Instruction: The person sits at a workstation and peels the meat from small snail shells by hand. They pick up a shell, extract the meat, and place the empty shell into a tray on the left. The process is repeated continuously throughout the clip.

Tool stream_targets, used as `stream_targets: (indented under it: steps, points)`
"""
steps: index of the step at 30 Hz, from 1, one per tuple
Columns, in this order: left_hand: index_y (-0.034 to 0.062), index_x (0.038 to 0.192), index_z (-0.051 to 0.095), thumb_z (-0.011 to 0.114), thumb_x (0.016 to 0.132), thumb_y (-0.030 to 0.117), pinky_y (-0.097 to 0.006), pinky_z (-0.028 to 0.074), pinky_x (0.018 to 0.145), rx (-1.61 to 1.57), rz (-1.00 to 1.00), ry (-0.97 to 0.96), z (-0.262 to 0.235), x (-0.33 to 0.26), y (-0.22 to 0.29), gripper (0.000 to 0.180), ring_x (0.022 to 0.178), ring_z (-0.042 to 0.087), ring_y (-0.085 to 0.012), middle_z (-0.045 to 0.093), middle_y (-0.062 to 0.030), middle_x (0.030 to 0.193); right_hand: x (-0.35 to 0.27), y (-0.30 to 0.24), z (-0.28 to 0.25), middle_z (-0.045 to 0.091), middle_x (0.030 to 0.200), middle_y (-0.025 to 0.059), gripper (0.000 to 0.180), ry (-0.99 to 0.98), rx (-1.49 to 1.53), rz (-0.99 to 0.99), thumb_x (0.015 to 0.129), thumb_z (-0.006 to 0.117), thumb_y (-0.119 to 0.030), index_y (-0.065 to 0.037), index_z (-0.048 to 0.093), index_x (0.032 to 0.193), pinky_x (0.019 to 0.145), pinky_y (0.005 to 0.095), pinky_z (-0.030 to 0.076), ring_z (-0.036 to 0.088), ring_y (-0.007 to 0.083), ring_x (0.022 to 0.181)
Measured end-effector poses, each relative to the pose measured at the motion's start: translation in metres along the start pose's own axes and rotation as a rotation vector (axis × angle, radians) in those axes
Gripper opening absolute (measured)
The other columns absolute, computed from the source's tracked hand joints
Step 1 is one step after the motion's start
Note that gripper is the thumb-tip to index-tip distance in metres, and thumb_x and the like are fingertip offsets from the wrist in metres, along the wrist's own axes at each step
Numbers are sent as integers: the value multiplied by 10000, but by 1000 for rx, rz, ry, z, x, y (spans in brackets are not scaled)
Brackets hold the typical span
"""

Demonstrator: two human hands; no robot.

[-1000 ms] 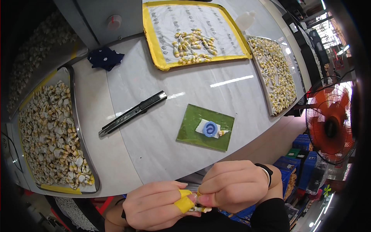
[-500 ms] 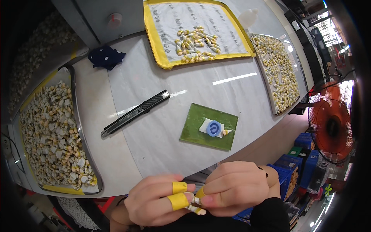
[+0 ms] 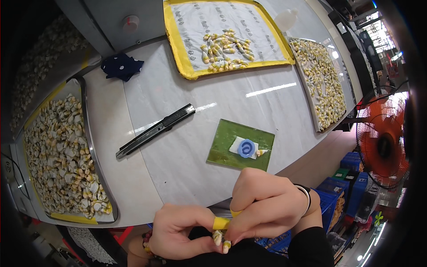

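Note:
Over my lap, just below the table's front edge, both hands come together with their fingertips nearly touching. My left hand point(image 3: 180, 229), yellow tape on a finger, pinches a small white-and-yellow moulded piece point(image 3: 217, 238). Beside it a second small piece with a peach tip point(image 3: 226, 246) pokes out below the fingertips of my right hand point(image 3: 271, 200). That hand is closed too, with yellow tape on one finger, and its fingers hide most of what it grips. Ahead lies a green glass plate point(image 3: 218, 151) with a blue round cap point(image 3: 246, 148) and one small piece point(image 3: 261, 152).
A black box cutter point(image 3: 155, 131) lies mid-table. Trays of small pieces stand at left point(image 3: 114, 202), at right point(image 3: 307, 91) and at the back, the back one yellow-edged point(image 3: 191, 73). A dark blue cloth point(image 3: 122, 66) and a white bottle point(image 3: 286, 19) lie behind. An orange fan point(image 3: 383, 144) stands right.
My right hand has risen and turned, its knuckles now higher. My left fingers have curled inward, and the pieces between the hands now point more downward.

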State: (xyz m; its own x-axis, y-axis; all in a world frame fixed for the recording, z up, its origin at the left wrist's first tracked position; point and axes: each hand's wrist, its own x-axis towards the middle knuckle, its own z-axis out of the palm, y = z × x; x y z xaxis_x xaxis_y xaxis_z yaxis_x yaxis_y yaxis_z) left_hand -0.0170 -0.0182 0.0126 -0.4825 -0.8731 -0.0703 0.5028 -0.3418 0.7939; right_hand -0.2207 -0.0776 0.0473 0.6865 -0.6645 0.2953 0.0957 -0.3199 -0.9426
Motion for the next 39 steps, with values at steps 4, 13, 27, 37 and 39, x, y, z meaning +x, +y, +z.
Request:
stream_targets:
  steps: [4,13,27,37,39]
  points:
    - [-6,902,665,755,784,75,-216,485,636,133,-16,-134,-3,4,5,169,702,654,-126,687,-67,789,2,0,-2,574,810,42,115,-48,-42,-27,781,748,-125,-45,695,846,577,300,392,522,191,675]
    - [11,883,667,767,766,91,-218,493,598,309,-30,-93,1,5,2,174,664,661,-137,688,-56,777,3,3,-7,577,816,48,130,-165,-52,-15,784,731,-114,-35,666,863,574,304,392,529,203,676]
    - [51,1051,666,751,712,236,-422,446,869,1926,14,140,-19,-49,174,395,1002,581,-311,666,-107,982,-34,-7,-12,508,726,9,253,574,-241,-107,731,788,-303,-77,705,811,530,275,345,472,145,624]
    - [59,1112,634,743,721,212,-369,506,804,2145,196,382,-191,117,217,433,887,642,-315,651,-170,1016,-45,-22,-15,498,691,11,197,549,-421,-69,705,775,-256,-86,677,721,521,276,336,457,155,598]
    - [63,1101,637,752,711,209,-374,506,810,2121,188,418,-198,135,212,432,907,641,-315,654,-168,1006,-56,-25,-18,499,669,11,191,594,-441,-32,695,774,-241,-81,672,703,518,275,336,459,152,589]
